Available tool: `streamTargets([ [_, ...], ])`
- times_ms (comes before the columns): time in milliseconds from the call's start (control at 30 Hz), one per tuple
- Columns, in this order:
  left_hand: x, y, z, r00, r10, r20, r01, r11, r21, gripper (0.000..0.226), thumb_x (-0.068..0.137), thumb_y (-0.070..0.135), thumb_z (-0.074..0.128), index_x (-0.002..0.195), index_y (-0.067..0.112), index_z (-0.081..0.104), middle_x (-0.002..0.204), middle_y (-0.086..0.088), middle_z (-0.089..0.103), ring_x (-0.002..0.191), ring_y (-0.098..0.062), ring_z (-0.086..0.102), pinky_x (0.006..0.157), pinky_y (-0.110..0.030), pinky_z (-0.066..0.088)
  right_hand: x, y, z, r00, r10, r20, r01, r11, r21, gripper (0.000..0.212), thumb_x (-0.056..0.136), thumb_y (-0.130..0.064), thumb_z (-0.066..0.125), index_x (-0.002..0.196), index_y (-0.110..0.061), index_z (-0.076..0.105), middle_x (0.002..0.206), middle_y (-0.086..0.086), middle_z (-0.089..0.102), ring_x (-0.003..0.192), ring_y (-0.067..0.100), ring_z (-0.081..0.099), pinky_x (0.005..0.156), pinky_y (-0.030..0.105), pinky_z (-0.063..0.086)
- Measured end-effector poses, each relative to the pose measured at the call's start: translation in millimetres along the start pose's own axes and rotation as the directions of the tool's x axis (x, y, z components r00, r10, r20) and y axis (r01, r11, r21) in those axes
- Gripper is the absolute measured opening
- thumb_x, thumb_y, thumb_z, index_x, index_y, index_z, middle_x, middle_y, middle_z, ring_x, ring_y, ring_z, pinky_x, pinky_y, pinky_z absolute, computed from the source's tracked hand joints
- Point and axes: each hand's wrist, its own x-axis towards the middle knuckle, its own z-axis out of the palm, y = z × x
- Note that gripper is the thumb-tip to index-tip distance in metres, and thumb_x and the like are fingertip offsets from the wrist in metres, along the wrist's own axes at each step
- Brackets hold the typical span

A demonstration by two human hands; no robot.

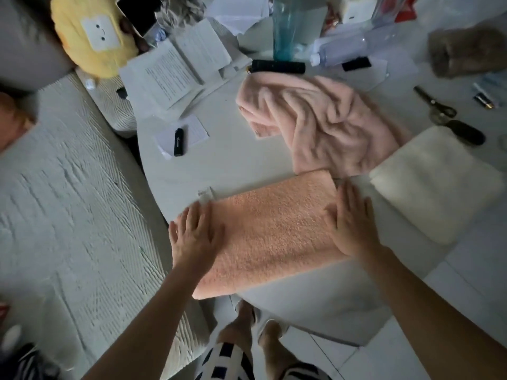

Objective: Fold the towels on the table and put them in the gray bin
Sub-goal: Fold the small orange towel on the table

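Pressing both ends — left hand [196,231], right hand [349,223] — peach towel [271,234].

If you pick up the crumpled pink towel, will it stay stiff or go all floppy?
Probably floppy: the pink towel lies in soft, loose wrinkles on the table. It likely droops from wherever you hold it. Its fluffy surface suggests it won't slip easily.

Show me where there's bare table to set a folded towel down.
Bare table lies between the black lighter, crumpled pink towel and orange towel under both hands. The far edge is crowded with papers, bottles and scissors.
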Motion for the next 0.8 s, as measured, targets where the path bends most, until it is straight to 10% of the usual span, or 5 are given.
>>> streamTargets([
  [133, 14.0, -11.5, -32.5, 0.998, 0.057, 0.035, -0.055, 0.998, -0.041, 0.057, 0.091, 0.067, 0.048, 0.121, 0.021, 0.066, 0.110, -0.003, 0.067, 0.099, -0.026, 0.063, 0.100, -0.050, 0.041, -45.7, -17.9, -11.7, 0.959, 0.231, -0.164, -0.192, 0.956, 0.224, 0.063, 0.090, -0.022, 0.065, 0.142, 0.005, 0.043, 0.146, 0.028, 0.044, 0.134, 0.044, 0.042, 0.109, 0.055, 0.034],
  [233, 20.3, -17.3, -47.6, 0.992, 0.038, 0.123, -0.005, 0.965, -0.262, 0.075, 0.078, 0.087, 0.039, 0.067, 0.016, 0.060, 0.056, 0.007, 0.056, 0.049, -0.012, 0.052, 0.057, -0.029, 0.047, -102.0, -48.0, -10.3, 0.889, 0.444, -0.108, -0.386, 0.856, 0.345, 0.079, 0.083, -0.039, 0.075, 0.144, -0.001, 0.041, 0.142, 0.025, 0.045, 0.129, 0.041, 0.044, 0.102, 0.051, 0.038],
  [367, 11.1, -33.9, -42.3, 0.978, 0.091, 0.185, -0.027, 0.946, -0.324, 0.054, 0.083, 0.064, 0.062, 0.065, 0.013, 0.061, 0.051, 0.005, 0.056, 0.043, -0.009, 0.050, 0.044, -0.024, 0.041, -149.9, -131.0, 19.2, 0.986, 0.013, -0.166, 0.020, 0.981, 0.193, 0.088, 0.094, -0.060, 0.043, 0.156, -0.003, 0.016, 0.164, 0.018, 0.012, 0.151, 0.035, 0.014, 0.120, 0.051, 0.020],
  [533, 1.0, -62.8, -22.6, 0.990, 0.089, 0.113, -0.043, 0.932, -0.361, 0.025, 0.080, 0.025, 0.082, 0.087, 0.010, 0.064, 0.084, -0.013, 0.064, 0.076, -0.033, 0.062, 0.070, -0.043, 0.055, -139.8, -153.2, 58.5, 0.945, -0.327, 0.002, 0.326, 0.945, 0.027, 0.076, 0.100, -0.057, 0.024, 0.157, -0.009, 0.013, 0.167, 0.010, 0.004, 0.153, 0.027, 0.000, 0.119, 0.053, 0.020],
  [800, -13.4, -69.9, -27.2, 0.923, 0.014, 0.384, 0.214, 0.812, -0.543, 0.032, 0.083, 0.022, 0.079, 0.106, 0.006, 0.062, 0.093, -0.009, 0.070, 0.086, -0.030, 0.068, 0.072, -0.039, 0.054, -146.4, -40.3, 26.1, 0.862, 0.506, 0.037, -0.508, 0.860, 0.057, 0.077, 0.098, -0.038, 0.049, 0.155, -0.001, 0.014, 0.164, 0.017, 0.013, 0.150, 0.034, 0.015, 0.118, 0.054, 0.019],
])
